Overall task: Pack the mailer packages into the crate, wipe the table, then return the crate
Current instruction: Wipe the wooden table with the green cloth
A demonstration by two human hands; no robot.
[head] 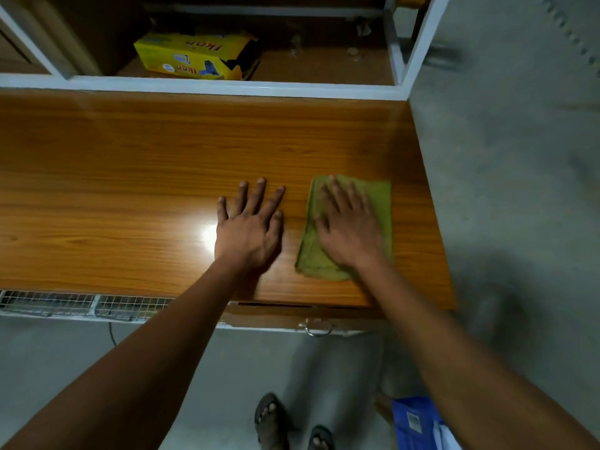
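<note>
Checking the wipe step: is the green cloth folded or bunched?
Folded flat: the green cloth lies as a neat rectangle under the right hand.

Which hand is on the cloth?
The right hand, pressing flat on the green cloth; the left hand rests on the bare table.

Both our arms reach forward, our left hand [249, 227] and our right hand [349, 228] lying palm-down with fingers straight and spread.
</note>
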